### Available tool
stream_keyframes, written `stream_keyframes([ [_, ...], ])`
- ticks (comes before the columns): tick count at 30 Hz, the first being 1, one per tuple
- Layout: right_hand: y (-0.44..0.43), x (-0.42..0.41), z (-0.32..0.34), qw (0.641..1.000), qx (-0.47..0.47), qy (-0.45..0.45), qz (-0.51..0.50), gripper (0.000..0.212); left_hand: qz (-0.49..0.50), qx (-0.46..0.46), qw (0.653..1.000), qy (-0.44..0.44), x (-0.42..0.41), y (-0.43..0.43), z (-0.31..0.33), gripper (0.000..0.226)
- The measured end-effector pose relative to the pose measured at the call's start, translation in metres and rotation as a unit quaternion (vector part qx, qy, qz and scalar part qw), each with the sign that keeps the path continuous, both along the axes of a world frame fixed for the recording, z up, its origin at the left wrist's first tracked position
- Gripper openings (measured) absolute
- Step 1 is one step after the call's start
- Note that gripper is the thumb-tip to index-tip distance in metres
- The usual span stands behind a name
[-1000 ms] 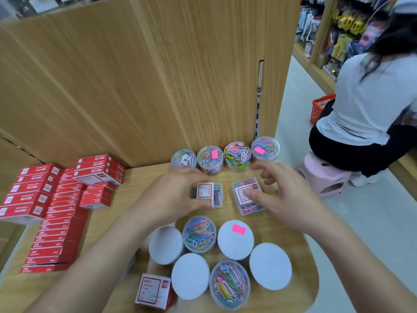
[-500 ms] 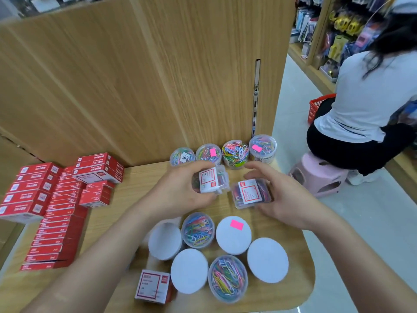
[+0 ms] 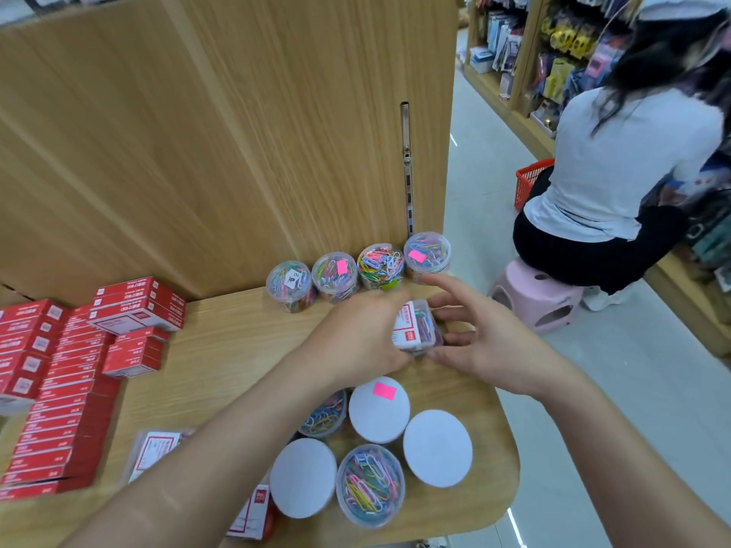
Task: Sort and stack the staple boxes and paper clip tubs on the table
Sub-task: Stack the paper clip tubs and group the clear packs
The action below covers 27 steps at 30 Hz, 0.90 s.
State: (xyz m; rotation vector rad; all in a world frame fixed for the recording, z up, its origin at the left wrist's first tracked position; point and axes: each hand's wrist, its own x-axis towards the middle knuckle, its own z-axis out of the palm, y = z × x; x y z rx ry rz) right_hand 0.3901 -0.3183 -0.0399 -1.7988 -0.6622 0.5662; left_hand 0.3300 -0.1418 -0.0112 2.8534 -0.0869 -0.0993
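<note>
Two small clear square clip boxes (image 3: 415, 327) with red-and-white labels are pressed together above the table (image 3: 221, 361). My left hand (image 3: 358, 338) grips them from the left. My right hand (image 3: 488, 344) holds them from the right between thumb and fingers, its index finger stretched out above. Four round paper clip tubs (image 3: 379, 267) line the wooden panel behind. Nearer me stand white-lidded tubs (image 3: 437, 446) and a clear-lidded tub (image 3: 370, 484); my left arm partly hides another. Red staple boxes (image 3: 59, 429) are stacked at the left.
Two more square clip boxes (image 3: 154, 448) lie flat near the front, partly under my left arm. A tall wooden panel (image 3: 237, 132) backs the table. To the right, past the table's rounded edge, a person (image 3: 617, 172) sits on a pink stool (image 3: 538, 298) beside a red basket (image 3: 528, 183).
Each hand picked up one square clip box from the table, then brought the two boxes together between the hands. The view shifted slightly left.
</note>
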Motion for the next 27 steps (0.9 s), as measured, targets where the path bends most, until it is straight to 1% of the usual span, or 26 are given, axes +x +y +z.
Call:
stream_keyframes([
  [3,-0.001,0.000,0.004,0.998,0.032,0.048,0.005,0.076,0.014,0.004,1.000,0.025,0.002,-0.003,0.001,0.053],
  [5,0.001,-0.002,0.007,0.996,0.045,0.071,0.011,0.071,0.014,0.002,1.000,0.027,0.000,-0.002,0.004,0.049],
  [7,0.005,-0.004,0.012,0.992,0.075,0.099,0.004,0.065,0.032,-0.003,0.999,0.014,-0.007,0.007,0.012,0.047],
  [9,0.012,-0.006,0.019,0.992,0.090,0.087,-0.007,0.058,0.081,-0.016,0.997,-0.010,-0.018,0.026,0.028,0.050],
  [11,0.023,-0.006,0.027,0.997,0.075,0.025,-0.011,0.051,0.134,-0.012,0.990,-0.033,-0.032,0.055,0.047,0.053],
  [14,0.039,0.000,0.034,0.994,0.046,-0.093,-0.041,0.041,0.217,0.016,0.976,-0.017,-0.055,0.103,0.060,0.052],
  [17,0.048,0.012,0.027,0.968,-0.015,-0.229,-0.101,0.039,0.256,0.020,0.966,0.022,-0.069,0.127,0.050,0.046],
  [20,0.049,0.020,0.015,0.930,-0.065,-0.300,-0.201,0.039,0.230,-0.005,0.972,0.040,-0.071,0.122,0.033,0.044],
  [22,0.047,0.022,0.010,0.920,-0.090,-0.297,-0.240,0.046,0.199,-0.014,0.979,0.032,-0.067,0.113,0.026,0.047],
  [25,0.044,0.027,0.004,0.946,-0.101,-0.212,-0.222,0.056,0.170,-0.031,0.983,0.056,-0.058,0.100,0.017,0.061],
  [27,0.042,0.029,0.000,0.961,-0.074,-0.173,-0.201,0.056,0.159,-0.050,0.985,0.046,-0.050,0.092,0.013,0.060],
])
